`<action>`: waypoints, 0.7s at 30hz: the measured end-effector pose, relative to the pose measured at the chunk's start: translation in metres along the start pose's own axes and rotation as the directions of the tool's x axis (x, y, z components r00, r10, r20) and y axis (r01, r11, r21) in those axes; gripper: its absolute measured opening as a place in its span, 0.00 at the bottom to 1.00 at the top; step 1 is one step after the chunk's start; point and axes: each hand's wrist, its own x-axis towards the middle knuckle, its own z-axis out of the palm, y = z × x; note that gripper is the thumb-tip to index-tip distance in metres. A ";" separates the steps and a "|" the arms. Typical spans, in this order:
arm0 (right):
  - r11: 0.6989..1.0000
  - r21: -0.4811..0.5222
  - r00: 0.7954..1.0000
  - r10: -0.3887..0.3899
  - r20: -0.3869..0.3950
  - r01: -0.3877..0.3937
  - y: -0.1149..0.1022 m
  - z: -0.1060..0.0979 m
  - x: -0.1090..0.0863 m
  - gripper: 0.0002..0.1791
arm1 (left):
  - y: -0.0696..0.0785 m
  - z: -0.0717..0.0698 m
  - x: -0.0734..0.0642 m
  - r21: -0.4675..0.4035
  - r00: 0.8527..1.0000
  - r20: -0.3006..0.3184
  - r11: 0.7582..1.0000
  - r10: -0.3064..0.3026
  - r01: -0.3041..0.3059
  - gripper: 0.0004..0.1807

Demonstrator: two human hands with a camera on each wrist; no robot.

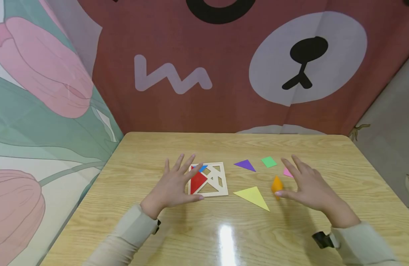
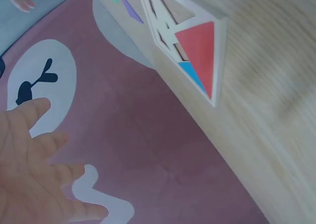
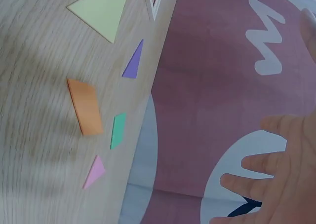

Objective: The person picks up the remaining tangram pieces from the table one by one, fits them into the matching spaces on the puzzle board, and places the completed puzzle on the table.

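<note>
My left hand (image 1: 172, 186) hovers with spread fingers over the left side of a pale wooden tangram tray (image 1: 225, 184), touching nothing that I can see. A red triangle (image 1: 198, 181) and a blue piece (image 1: 203, 168) lie in the tray; its other cutouts show bare. My right hand (image 1: 311, 190), fingers also spread and holding nothing, is raised above the table beside an orange parallelogram (image 3: 87, 108). In the head view it partly covers the orange piece and a pink triangle (image 3: 95, 172). A yellow triangle (image 1: 253, 197) lies between the hands.
Behind the yellow piece lie a purple triangle (image 1: 246, 165) and a green piece (image 1: 269, 162) on the wooden table (image 1: 151, 144). A brown cloth with a bear face (image 1: 224, 107) hangs at the table's back edge, and a flowered cloth (image 1: 58, 147) hangs at the left.
</note>
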 end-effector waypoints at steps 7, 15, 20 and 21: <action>1.000 0.008 1.000 -0.015 -0.013 0.015 0.001 0.008 0.003 0.51 | -0.004 0.009 0.000 -0.023 0.999 0.030 0.999 -0.030 0.030 0.46; 0.999 0.032 1.000 -0.018 -0.001 0.018 -0.003 0.016 0.004 0.50 | -0.009 0.020 -0.003 -0.027 0.998 0.042 0.999 -0.039 0.040 0.45; 0.999 0.034 1.000 -0.018 -0.007 0.018 -0.004 0.019 0.004 0.50 | -0.010 0.025 -0.005 -0.037 0.996 0.066 0.998 -0.053 0.056 0.45; 0.999 0.035 1.000 -0.018 -0.007 0.018 -0.004 0.020 0.004 0.50 | -0.010 0.026 -0.005 -0.038 0.996 0.072 0.998 -0.055 0.058 0.45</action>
